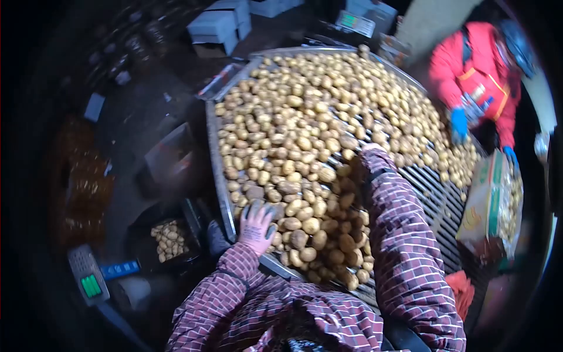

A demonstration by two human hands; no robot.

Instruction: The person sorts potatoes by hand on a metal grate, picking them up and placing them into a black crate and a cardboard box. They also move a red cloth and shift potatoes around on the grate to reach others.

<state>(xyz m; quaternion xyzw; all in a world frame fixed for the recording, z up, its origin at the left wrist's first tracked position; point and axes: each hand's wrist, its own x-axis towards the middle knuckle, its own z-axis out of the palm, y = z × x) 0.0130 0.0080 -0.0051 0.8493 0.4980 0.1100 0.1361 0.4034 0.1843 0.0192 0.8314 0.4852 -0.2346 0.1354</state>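
A large heap of potatoes [293, 126] covers much of a slatted metal sorting table [431, 193]. My left hand [257, 227], in a pink glove with grey fingertips, rests at the table's left rim. Its fingers are spread against the potatoes at the edge, and nothing shows gripped in it. Stretched far forward, my right arm ends in my right hand [373, 148] at the middle of the heap. Only a small part of that hand shows beyond the sleeve; its fingers are hidden, touching or close to potatoes.
Across the table at right, a person in a red jacket [475, 64] with blue gloves holds a sack of potatoes [484, 205]. Lower left are a black crate [190, 232] with potatoes and a scale display [89, 281]. White boxes [220, 26] stand at the back.
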